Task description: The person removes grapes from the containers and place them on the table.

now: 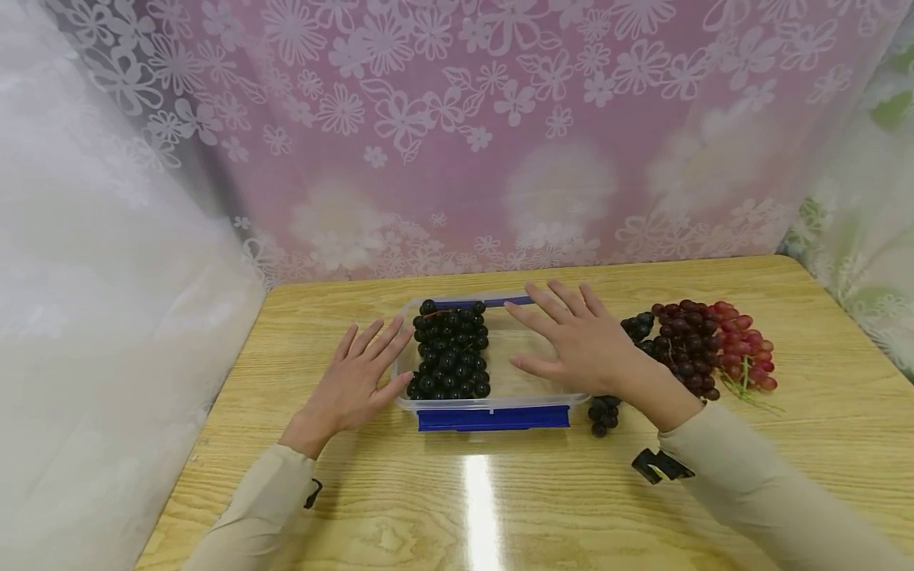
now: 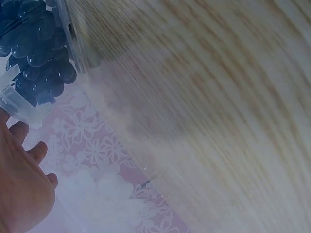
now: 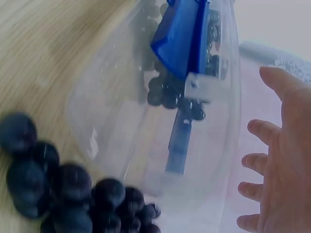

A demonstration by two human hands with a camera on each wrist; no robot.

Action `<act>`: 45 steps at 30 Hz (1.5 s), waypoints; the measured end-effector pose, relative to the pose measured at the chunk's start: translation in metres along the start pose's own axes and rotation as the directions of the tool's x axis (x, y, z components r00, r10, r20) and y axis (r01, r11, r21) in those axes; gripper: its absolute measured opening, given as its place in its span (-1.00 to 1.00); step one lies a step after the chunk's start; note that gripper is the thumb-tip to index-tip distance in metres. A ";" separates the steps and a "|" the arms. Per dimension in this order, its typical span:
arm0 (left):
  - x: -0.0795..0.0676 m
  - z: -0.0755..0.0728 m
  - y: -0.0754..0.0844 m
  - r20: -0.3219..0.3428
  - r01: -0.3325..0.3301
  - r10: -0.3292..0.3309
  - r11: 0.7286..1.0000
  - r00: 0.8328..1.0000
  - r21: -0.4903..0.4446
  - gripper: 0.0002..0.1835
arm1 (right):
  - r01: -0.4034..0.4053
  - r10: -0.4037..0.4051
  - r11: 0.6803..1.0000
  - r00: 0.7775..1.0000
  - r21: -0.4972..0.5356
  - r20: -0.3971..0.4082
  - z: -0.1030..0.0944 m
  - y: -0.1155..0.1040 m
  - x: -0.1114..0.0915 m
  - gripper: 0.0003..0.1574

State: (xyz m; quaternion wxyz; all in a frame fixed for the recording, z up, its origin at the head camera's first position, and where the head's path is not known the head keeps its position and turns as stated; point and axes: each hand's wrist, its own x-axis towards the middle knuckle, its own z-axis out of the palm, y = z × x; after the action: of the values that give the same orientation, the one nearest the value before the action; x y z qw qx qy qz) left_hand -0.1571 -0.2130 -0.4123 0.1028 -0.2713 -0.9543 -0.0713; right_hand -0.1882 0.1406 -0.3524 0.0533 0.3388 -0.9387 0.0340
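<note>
A clear plastic food container (image 1: 524, 373) with blue side clips stands on the table, and a bunch of black grapes (image 1: 450, 349) fills its left half. My left hand (image 1: 353, 385) is at the container's left side, fingers spread and straight, fingertips right at the rim. Over the container's right part hovers my right hand (image 1: 581, 341), palm down with spread fingers and nothing held. In the right wrist view the right hand (image 3: 286, 160) is beside the container's rim, and the front blue clip (image 3: 180, 39) hangs folded outward.
Right of the container lie more black grapes (image 1: 603, 414), a dark red bunch (image 1: 689, 341) and a bright red bunch (image 1: 746, 345) with a green stem. The wooden table (image 1: 343, 507) meets a pink floral curtain (image 1: 457, 159) at the back.
</note>
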 end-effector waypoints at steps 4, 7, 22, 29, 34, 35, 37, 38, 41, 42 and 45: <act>0.000 0.001 0.000 -0.004 -0.001 0.001 1.000 1.000 -0.004 -0.31 | 0.023 -0.023 1.000 1.000 0.010 0.014 0.002 -0.011 0.006 -0.04; 0.000 0.002 0.000 -0.002 -0.001 0.001 1.000 1.000 -0.007 -0.31 | 0.048 -0.048 0.999 0.999 -0.003 0.022 0.005 -0.018 0.011 -0.05; 0.000 0.004 0.001 0.001 0.010 -0.010 1.000 1.000 -0.013 -0.31 | 0.157 -0.153 0.986 0.985 -0.047 0.077 0.016 -0.046 0.032 -0.09; 0.000 0.005 0.001 -0.002 0.013 -0.013 1.000 1.000 -0.027 -0.32 | 0.237 -0.234 0.971 0.970 -0.031 0.068 0.019 -0.051 0.037 -0.10; 0.000 0.006 0.003 -0.007 0.014 -0.014 1.000 1.000 -0.025 -0.33 | 0.310 -0.310 0.948 0.951 -0.064 0.020 0.023 -0.055 0.040 -0.16; 0.000 0.006 0.003 -0.005 0.014 -0.014 1.000 1.000 -0.024 -0.33 | 0.321 -0.321 0.944 0.947 -0.071 0.008 0.023 -0.056 0.040 -0.17; 0.001 0.006 0.003 -0.006 0.012 -0.012 1.000 1.000 -0.028 -0.34 | 0.332 -0.334 0.939 0.943 -0.089 -0.011 0.024 -0.058 0.041 -0.20; 0.001 0.006 0.003 -0.007 0.012 -0.012 0.999 1.000 -0.030 -0.34 | 0.335 -0.338 0.938 0.941 -0.095 -0.017 0.024 -0.059 0.041 -0.21; 0.001 0.005 0.003 -0.001 0.017 -0.017 0.999 1.000 -0.033 -0.35 | 0.329 -0.332 0.939 0.943 -0.095 -0.018 0.023 -0.062 0.042 -0.26; 0.000 0.005 0.003 -0.004 0.017 -0.017 0.999 1.000 -0.035 -0.35 | 0.326 -0.328 0.941 0.945 -0.091 -0.010 0.023 -0.062 0.043 -0.27; 0.000 0.005 0.002 0.006 0.025 -0.025 0.999 1.000 -0.039 -0.35 | 0.319 -0.318 0.945 0.948 -0.067 0.027 0.021 -0.064 0.046 -0.29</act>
State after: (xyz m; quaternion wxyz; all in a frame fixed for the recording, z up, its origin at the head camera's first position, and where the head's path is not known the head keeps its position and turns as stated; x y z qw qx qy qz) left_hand -0.1564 -0.2104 -0.4168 0.0941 -0.2614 -0.9564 -0.0904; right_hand -0.1841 0.0607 -0.3660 0.0626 0.4841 -0.8727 -0.0109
